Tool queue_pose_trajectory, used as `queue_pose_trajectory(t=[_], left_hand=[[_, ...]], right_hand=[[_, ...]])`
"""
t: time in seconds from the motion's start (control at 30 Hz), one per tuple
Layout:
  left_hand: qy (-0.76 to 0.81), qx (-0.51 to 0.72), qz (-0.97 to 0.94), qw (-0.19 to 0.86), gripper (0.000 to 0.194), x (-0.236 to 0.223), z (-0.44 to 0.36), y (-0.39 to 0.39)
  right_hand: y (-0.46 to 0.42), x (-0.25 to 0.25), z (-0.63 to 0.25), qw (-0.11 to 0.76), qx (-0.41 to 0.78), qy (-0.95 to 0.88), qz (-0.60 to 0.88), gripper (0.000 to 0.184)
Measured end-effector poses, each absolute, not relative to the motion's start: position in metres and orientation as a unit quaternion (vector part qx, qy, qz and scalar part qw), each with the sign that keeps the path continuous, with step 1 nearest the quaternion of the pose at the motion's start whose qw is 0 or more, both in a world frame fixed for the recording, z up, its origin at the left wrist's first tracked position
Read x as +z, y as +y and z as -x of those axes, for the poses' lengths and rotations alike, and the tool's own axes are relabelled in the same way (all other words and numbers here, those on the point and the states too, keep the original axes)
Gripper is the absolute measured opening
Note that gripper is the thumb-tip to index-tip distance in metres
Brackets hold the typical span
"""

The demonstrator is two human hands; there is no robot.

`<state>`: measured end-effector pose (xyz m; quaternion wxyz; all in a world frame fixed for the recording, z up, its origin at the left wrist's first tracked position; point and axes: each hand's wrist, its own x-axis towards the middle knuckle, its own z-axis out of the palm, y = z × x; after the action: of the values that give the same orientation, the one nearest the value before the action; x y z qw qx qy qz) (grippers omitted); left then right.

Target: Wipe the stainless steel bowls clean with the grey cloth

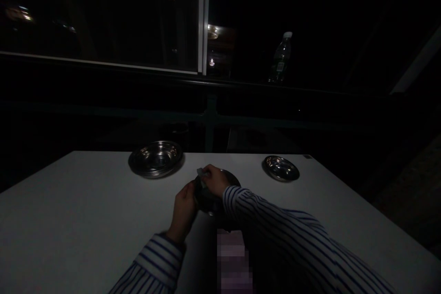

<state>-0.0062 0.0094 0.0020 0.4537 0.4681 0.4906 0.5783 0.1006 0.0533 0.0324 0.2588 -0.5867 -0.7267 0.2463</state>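
Over the middle of the table, my left hand (184, 206) grips the left rim of a shiny metal dish (208, 204). My right hand (215, 180) is closed on a small pale cloth (200, 172), pressed against the dish near its left rim. My right wrist and sleeve cover part of the dish. A stack of metal dishes (155, 165) stands to the left, beyond my left hand. A separate metal dish (280, 168) lies at the far right of the table.
The white table (86, 220) ends at its far edge just behind the dishes. Past it, a clear plastic bottle (280, 57) with a white cap stands on a ledge by the window frame (203, 18). The surroundings are very dark.
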Motion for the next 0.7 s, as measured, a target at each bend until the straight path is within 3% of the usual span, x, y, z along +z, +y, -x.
queue_pose_trajectory(t=[0.17, 0.47, 0.7], left_hand=[[0.511, 0.576, -0.466, 0.435, 0.036, 0.003, 0.008, 0.010], [0.507, 0.570, -0.510, 0.397, 0.036, 0.001, 0.006, 0.011], [0.508, 0.561, -0.521, 0.395, 0.036, -0.009, 0.007, 0.019]], right_hand=[[0.041, 0.031, -0.093, 0.202, 0.261, -0.788, 0.520, 0.014], [0.054, 0.058, -0.132, 0.122, 0.067, -0.810, 0.569, 0.027], [0.053, 0.055, -0.116, 0.076, 0.053, -0.856, 0.508, 0.032]])
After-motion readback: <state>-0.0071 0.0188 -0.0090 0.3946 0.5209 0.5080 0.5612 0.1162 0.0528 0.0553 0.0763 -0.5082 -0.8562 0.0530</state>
